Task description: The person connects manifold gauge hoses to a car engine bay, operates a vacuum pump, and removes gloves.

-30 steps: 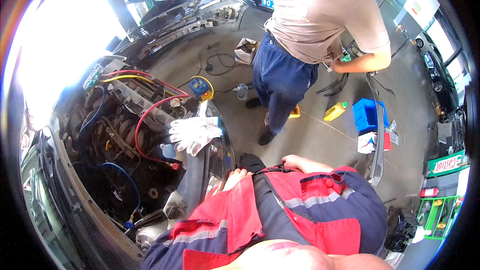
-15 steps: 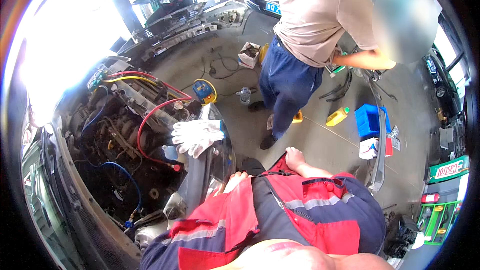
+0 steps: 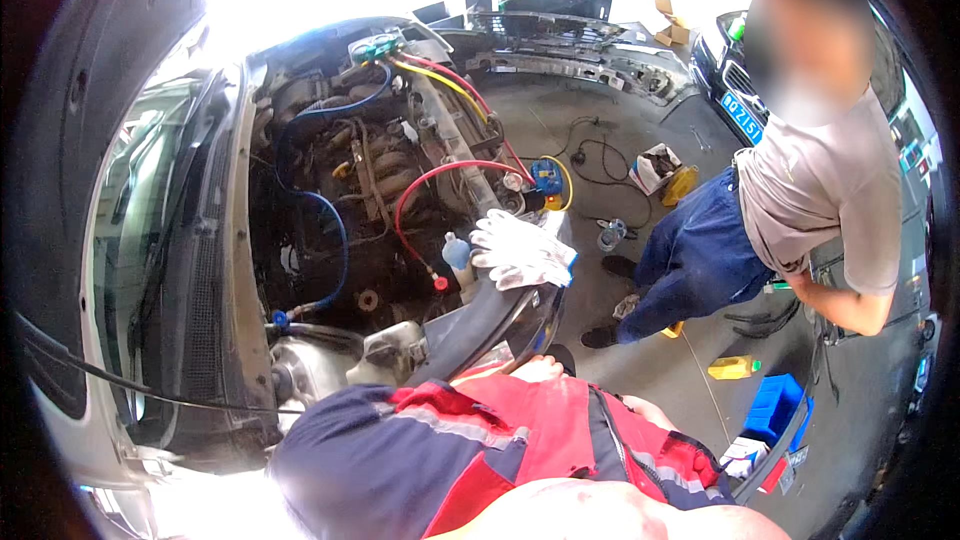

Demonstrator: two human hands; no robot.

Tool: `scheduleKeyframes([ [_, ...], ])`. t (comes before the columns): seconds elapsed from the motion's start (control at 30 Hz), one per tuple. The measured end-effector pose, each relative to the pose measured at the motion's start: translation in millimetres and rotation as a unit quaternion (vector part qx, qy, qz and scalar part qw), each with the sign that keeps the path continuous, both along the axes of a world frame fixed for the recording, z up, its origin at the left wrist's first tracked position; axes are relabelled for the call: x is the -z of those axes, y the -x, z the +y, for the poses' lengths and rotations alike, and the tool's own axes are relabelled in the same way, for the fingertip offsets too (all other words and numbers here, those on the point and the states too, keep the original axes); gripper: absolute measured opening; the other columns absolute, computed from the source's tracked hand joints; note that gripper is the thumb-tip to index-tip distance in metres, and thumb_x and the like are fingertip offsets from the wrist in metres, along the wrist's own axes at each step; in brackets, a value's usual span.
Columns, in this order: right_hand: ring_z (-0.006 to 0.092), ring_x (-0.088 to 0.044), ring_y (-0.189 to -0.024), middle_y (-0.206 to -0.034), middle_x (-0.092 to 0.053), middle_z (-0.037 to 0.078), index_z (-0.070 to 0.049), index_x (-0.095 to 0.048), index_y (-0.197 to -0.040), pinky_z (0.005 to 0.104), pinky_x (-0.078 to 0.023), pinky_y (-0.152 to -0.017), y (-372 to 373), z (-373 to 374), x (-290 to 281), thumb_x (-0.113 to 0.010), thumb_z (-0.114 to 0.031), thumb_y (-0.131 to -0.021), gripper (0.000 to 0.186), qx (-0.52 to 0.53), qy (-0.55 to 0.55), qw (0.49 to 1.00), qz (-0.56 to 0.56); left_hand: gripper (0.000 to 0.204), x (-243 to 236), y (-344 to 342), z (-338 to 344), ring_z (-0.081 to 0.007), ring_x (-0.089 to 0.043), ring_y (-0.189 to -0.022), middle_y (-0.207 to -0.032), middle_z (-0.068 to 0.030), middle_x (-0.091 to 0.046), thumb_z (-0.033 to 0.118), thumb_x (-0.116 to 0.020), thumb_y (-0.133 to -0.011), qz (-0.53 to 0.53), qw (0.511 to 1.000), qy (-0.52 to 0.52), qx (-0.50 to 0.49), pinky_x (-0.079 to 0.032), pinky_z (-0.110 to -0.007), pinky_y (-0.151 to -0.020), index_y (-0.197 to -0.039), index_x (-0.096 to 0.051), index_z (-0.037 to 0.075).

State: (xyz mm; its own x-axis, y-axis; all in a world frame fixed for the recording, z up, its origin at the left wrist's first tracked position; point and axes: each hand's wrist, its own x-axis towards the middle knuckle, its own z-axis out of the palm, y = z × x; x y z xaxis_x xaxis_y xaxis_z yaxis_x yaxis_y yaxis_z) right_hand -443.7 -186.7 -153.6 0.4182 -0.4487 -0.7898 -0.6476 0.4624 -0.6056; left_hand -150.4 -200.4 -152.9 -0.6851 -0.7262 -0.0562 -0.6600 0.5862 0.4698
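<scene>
My left hand (image 3: pixel 540 370) rests at my waist against the red and navy overalls, close to the car's front edge (image 3: pixel 520 315). Its fingers are tucked out of sight. My right hand (image 3: pixel 645 408) shows only as a strip of skin at the waist, mostly hidden by the overalls. Neither hand visibly holds anything. A pair of white work gloves (image 3: pixel 522 250) lies on the car's front, beyond my left hand. Red (image 3: pixel 440 175), blue (image 3: pixel 335 230) and yellow hoses (image 3: pixel 430 72) run across the open engine bay (image 3: pixel 350 170) to a gauge set (image 3: pixel 375 45).
Another person (image 3: pixel 800 190) in a beige shirt and blue trousers stands on the concrete floor to the right. A blue-capped bottle (image 3: pixel 457 252) stands by the gloves. A yellow bottle (image 3: pixel 733 368), a blue box (image 3: pixel 775 405) and cables lie on the floor.
The view has swung toward the engine bay, which now fills the left and middle. The other person now appears further right. My hands have stayed at my waist.
</scene>
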Motion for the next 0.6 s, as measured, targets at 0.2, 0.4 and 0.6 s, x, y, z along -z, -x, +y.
scheduleKeyframes([
  [0.2,0.0181,-0.049,-0.090,-0.095,-0.056,0.010,-0.002,-0.055,-0.097,0.0291,-0.037,-0.081,-30,1,-64,-0.050,-0.017,-0.078,0.025,0.180,-0.043,0.980,-0.077,0.017,-3,-6,1,-0.0258,-0.052,-0.075,-0.078,-0.0068,-0.051,0.027,-0.043,-0.073,-0.006,1.000,0.006,-0.006,-0.043,-0.039,-0.062,-0.077,-0.052,0.013],
  [0.4,0.0126,-0.046,-0.093,-0.097,-0.055,0.006,-0.001,-0.053,-0.100,0.0263,-0.035,-0.084,-50,4,-109,-0.051,-0.014,-0.079,0.024,0.228,-0.059,0.965,-0.117,0.016,3,-10,0,-0.0253,-0.053,-0.074,-0.077,-0.0060,-0.052,0.028,-0.044,-0.073,0.004,1.000,0.013,0.006,-0.042,-0.039,-0.062,-0.074,-0.052,0.014],
  [0.6,0.0136,-0.049,-0.088,-0.095,-0.056,0.005,0.001,-0.052,-0.100,0.0258,-0.037,-0.080,-60,-1,-122,-0.053,-0.014,-0.078,0.026,0.231,-0.135,0.941,-0.209,0.016,0,-6,-4,-0.0248,-0.053,-0.074,-0.076,-0.0052,-0.052,0.029,-0.044,-0.072,0.003,1.000,0.019,0.024,-0.042,-0.040,-0.061,-0.072,-0.052,0.015],
])
